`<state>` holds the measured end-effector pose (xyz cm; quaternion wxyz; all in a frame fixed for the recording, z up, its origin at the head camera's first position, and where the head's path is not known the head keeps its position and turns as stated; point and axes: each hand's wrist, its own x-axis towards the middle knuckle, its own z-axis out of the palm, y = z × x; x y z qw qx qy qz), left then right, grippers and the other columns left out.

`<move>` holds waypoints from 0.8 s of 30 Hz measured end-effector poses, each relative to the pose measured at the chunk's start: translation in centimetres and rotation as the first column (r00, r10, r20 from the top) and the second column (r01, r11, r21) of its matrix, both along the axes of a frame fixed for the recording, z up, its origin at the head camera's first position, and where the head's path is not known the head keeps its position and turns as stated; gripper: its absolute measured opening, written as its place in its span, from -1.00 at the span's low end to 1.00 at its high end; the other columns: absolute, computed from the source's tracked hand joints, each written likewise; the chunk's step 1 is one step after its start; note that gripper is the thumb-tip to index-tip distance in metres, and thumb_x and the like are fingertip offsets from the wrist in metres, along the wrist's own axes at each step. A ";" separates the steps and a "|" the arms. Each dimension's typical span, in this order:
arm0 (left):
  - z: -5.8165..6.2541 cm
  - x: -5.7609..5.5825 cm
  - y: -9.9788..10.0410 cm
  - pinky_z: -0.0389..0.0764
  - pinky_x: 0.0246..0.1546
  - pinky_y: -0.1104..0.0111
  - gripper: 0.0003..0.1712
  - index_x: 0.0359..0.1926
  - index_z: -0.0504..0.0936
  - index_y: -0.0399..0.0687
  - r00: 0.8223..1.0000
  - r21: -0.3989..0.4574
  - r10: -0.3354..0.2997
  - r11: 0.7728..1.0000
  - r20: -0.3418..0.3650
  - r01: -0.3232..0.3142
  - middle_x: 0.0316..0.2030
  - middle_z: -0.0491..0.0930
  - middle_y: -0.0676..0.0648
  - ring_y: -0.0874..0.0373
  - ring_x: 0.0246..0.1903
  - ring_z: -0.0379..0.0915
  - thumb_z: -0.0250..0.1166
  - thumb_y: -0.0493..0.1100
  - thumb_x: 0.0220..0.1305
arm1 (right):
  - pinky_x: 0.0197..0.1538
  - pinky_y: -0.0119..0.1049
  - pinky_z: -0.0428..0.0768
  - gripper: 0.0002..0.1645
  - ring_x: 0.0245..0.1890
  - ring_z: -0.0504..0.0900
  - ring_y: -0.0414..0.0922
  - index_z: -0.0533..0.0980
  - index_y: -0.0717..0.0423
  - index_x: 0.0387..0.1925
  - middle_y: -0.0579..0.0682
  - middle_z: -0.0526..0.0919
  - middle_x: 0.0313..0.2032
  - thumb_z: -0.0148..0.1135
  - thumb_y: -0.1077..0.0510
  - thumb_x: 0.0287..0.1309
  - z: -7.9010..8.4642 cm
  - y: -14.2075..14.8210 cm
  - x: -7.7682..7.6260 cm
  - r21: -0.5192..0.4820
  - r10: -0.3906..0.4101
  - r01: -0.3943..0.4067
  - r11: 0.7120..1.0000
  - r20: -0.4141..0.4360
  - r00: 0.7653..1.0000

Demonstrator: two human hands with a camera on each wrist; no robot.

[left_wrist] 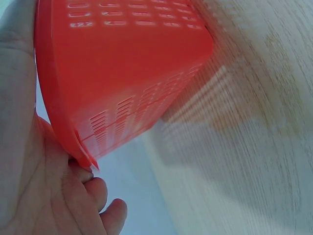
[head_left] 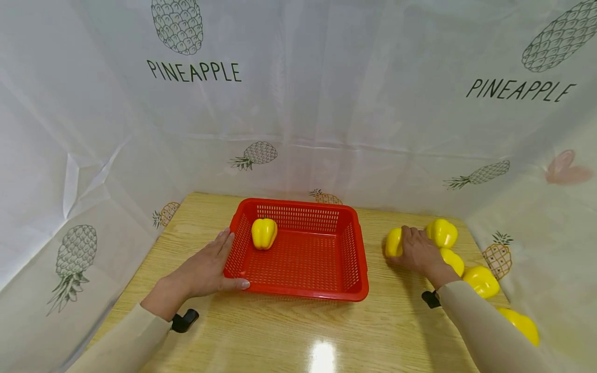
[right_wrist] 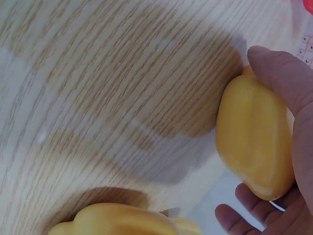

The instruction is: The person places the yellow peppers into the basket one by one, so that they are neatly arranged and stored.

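My left hand rests against the near left corner of a red plastic basket, thumb over the front rim and straight fingers along the left side. In the left wrist view, that hand's palm and fingers lie at the basket's rim. Inside the basket, toward its far left, stands one yellow bell pepper. To the right of the basket, my right hand grips another yellow bell pepper, thumb on one side and fingers round the other, close over the table.
Several more yellow bell peppers lie along the table's right edge, some partly behind the right arm. The wooden table is bordered at the back and sides by a white pineapple-print sheet.
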<state>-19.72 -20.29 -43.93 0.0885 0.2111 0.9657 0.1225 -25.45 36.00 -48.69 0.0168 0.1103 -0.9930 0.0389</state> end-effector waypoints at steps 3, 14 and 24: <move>0.0 0.0 0.0 0.26 0.52 -0.20 0.60 0.65 -0.07 -0.41 1.000 -0.003 -0.001 1.000 -0.002 0.001 0.68 -0.20 -0.37 -0.38 0.62 -0.07 0.14 0.78 0.08 | 0.35 0.35 0.43 0.21 0.17 0.45 0.46 0.14 0.58 0.32 0.53 0.46 0.13 0.55 -0.23 0.10 0.0 -0.1 0.1 0.025 0.040 -0.040 0.999 -0.007 0.999; 0.0 0.1 0.0 0.25 0.52 -0.21 0.59 0.64 -0.06 -0.42 1.000 0.000 -0.011 1.000 -0.006 0.011 0.68 -0.20 -0.37 -0.40 0.61 -0.04 0.14 0.77 0.10 | 0.25 0.30 0.54 0.18 0.06 0.51 0.36 0.18 0.51 0.29 0.42 0.50 0.05 0.57 -0.25 0.05 -0.8 0.1 -0.1 0.087 0.090 -0.083 0.993 -0.077 0.993; 0.1 0.1 0.0 0.26 0.52 -0.21 0.59 0.65 -0.06 -0.41 1.000 -0.009 -0.004 1.000 -0.004 0.004 0.68 -0.19 -0.36 -0.40 0.61 -0.04 0.15 0.78 0.08 | 0.30 0.41 0.47 0.22 0.10 0.51 0.39 0.19 0.52 0.32 0.44 0.51 0.08 0.56 -0.28 0.04 -0.8 -0.1 -0.2 0.109 0.105 -0.090 0.990 -0.135 0.985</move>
